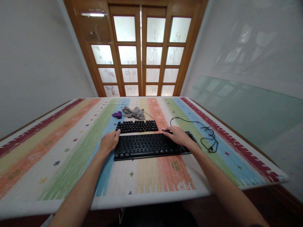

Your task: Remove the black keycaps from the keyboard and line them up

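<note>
A black keyboard [144, 143] lies on the table, most of its keycaps off and small key stems bare, with caps left along the near row. My left hand [110, 141] grips its left end, the thumb up near the far corner. Right behind the keyboard, loose black keycaps [137, 126] are set out in rows on the cloth. My right hand [176, 135] is above the keyboard's right part, fingers pinched round a small dark tool [167, 130]. The tool's thin, wire-like tip points left, near the right end of the keycap rows; its exact kind is unclear.
Beyond the keycaps lie a grey cloth [133, 113], a purple cloth [117, 115] and a thin rod [149, 114]. The keyboard's black cable [209, 134] is coiled on the right. A striped tablecloth [78, 151] covers the table; a glass panel [236, 104] leans along the right wall.
</note>
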Demonstrator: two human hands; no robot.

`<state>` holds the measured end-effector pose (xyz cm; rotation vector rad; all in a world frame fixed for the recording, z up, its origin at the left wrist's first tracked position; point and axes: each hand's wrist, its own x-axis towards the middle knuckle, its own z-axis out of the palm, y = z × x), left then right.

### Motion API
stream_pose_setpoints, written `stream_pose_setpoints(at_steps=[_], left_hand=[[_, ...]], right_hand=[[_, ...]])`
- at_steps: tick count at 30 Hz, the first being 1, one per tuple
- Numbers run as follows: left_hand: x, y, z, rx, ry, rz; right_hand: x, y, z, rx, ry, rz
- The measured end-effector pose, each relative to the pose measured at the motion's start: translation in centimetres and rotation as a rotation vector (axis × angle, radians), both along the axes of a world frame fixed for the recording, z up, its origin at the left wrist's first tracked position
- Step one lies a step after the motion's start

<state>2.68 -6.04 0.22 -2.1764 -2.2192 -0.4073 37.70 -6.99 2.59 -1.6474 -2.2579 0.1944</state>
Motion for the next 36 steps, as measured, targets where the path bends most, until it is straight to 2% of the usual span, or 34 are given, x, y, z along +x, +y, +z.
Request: stream_pose_setpoints(at_steps=[9, 20, 26, 31, 36], left_hand=[[0.1, -0.6, -0.5, 0.022, 0.002, 0.004], [-0.2, -1.2, -1.4, 0.071, -0.069, -0.044], [-0.2, -2.0, -1.0, 0.056, -0.158, -0.086], [-0.7, -3.7, -0.8, 0.062, -0.297, -0.125], [-1.4, -7.1, -1.4, 0.104, -0.451, -0.143]], right_hand=[[-0.1, -1.1, -0.7, -0.003, -0.043, -0.078], [-0.6, -1.3, -0.7, -0.001, -0.038, -0.065], [-0.7, -1.7, -0.5, 0.012, -0.026, -0.059], [-1.3, -2.3, 0.4, 0.106, 0.057, 0.002], [-3.7, -3.4, 2.6, 0.198, 0.157, 0.122]])
